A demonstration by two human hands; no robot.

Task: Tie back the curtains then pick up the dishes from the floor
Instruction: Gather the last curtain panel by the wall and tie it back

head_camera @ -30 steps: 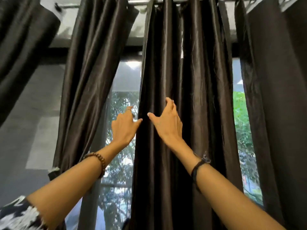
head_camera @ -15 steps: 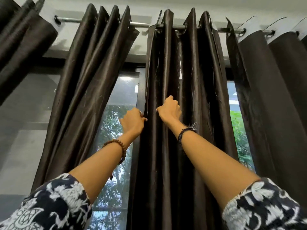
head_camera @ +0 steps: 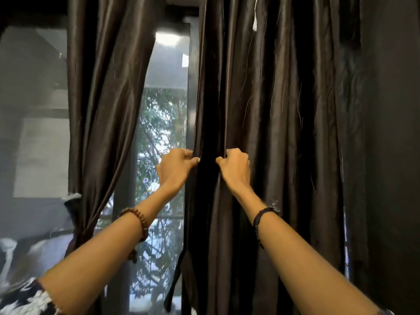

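At the window, my left hand (head_camera: pixel 176 169) pinches the leading edge of the middle curtain (head_camera: pixel 268 123); my right hand (head_camera: pixel 235 170) grips a fold just beside it; this satin looks light, soft and slippery, so I'd bunch it lower down; the left curtain (head_camera: pixel 106 105) seems already tied; no dishes or containers show.

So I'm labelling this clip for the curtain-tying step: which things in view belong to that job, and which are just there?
Belongs to the job:
- middle curtain, gripped by left hand and right hand
- left curtain, already gathered low
- dark strap hanging beside the middle curtain

Just there:
- window
- beaded bracelet
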